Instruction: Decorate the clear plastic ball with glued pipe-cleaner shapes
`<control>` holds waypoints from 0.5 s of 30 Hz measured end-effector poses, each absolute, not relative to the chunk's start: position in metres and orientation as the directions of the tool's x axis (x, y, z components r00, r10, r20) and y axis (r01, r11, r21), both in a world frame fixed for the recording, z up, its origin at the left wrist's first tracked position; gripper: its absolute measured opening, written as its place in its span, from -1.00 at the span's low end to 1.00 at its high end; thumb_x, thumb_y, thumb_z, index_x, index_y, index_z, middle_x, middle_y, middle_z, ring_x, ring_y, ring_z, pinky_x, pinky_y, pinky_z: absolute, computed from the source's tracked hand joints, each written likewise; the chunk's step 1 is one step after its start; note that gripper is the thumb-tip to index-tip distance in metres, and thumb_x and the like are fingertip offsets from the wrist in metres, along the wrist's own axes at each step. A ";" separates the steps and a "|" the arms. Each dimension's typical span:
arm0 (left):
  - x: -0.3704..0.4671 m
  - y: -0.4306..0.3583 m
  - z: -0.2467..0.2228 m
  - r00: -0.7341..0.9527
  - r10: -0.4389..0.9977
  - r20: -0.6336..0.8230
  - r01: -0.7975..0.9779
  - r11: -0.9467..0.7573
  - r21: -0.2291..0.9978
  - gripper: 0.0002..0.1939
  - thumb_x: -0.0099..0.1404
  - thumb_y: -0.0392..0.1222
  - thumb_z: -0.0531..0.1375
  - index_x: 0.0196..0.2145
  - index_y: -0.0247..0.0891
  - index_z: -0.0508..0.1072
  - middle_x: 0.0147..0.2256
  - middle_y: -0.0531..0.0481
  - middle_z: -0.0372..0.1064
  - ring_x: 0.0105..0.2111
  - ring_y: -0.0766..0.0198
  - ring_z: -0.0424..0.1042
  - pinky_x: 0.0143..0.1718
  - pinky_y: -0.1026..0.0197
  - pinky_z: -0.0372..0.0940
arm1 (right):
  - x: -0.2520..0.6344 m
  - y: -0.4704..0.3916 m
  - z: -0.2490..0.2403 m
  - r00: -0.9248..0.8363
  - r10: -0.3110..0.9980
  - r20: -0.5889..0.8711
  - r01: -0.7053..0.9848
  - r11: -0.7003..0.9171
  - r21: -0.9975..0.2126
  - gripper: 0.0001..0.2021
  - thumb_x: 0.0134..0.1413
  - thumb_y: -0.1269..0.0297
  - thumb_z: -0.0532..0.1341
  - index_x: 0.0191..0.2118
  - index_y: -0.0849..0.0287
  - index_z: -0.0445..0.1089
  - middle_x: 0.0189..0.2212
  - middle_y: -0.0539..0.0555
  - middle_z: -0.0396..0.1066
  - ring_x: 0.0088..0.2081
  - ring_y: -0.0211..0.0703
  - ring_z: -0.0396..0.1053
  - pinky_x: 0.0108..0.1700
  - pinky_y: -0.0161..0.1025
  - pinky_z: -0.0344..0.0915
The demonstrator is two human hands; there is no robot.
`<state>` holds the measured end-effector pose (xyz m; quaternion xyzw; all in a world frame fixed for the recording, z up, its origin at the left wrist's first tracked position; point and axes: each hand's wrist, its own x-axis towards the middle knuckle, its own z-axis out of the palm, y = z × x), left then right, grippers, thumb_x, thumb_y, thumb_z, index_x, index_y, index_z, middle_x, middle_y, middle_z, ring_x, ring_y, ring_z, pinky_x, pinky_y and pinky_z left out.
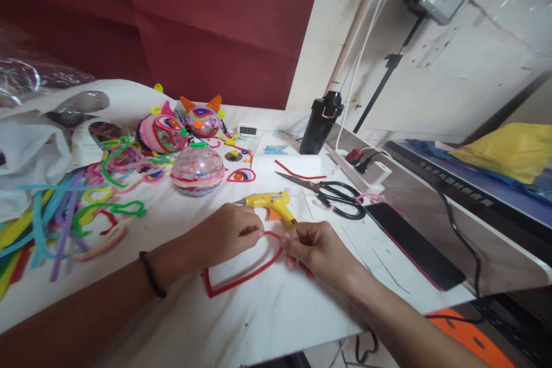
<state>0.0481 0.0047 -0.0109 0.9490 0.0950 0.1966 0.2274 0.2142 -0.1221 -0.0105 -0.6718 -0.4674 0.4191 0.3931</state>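
A red pipe cleaner [246, 282], bent into a loop with a sharp corner at its left, is held just above the white table. My left hand [230, 233] pinches it at the top of the loop. On the loop's right side, my right hand [313, 247] closes its fingertips on the same pipe cleaner. Just beyond my hands lies a yellow hot glue gun [269, 201], its handle partly behind my right hand. Black-handled scissors [328, 188] rest open past it. A clear ball wrapped with coloured strands [197, 170] stands to the left.
Loose pipe cleaners [52, 224] are heaped at the left. Two decorated balls [163, 131] stand at the back near a small digital timer [248, 130]. A black bottle [319, 123], a power strip [360, 169] and a phone [414, 244] line the right side.
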 end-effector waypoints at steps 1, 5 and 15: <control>0.048 0.005 -0.012 0.900 0.275 0.338 0.089 -0.876 0.473 -0.80 0.26 -0.38 0.13 -0.46 -0.30 0.51 -0.47 0.02 0.48 -0.44 0.32 0.44 -0.38 0.32 0.23 | 0.214 -0.122 -0.010 0.206 0.957 -0.206 0.290 -0.260 -0.921 -0.77 0.05 0.26 0.19 -0.58 0.20 0.30 -0.68 -0.03 0.38 -0.74 -0.43 0.10 -0.71 -0.43 0.07; 0.049 0.004 -0.014 0.890 0.267 0.369 0.072 -0.882 0.465 -0.79 0.26 -0.37 0.12 -0.46 -0.28 0.51 -0.49 0.03 0.49 -0.46 0.33 0.43 -0.41 0.32 0.22 | 0.213 -0.123 -0.011 0.200 0.951 -0.237 0.269 -0.286 -0.920 -0.80 0.00 0.28 0.22 -0.56 0.22 0.33 -0.69 -0.03 0.38 -0.76 -0.44 0.08 -0.73 -0.43 0.06; 0.044 0.004 -0.008 0.924 0.287 0.251 0.146 -0.874 0.464 -0.80 0.32 -0.31 0.11 -0.40 -0.27 0.52 -0.42 0.03 0.48 -0.40 0.30 0.43 -0.34 0.30 0.23 | 0.213 -0.130 -0.017 0.243 0.941 -0.238 0.324 -0.310 -0.894 -0.81 0.04 0.30 0.18 -0.55 0.20 0.32 -0.66 0.00 0.40 -0.74 -0.40 0.10 -0.71 -0.41 0.08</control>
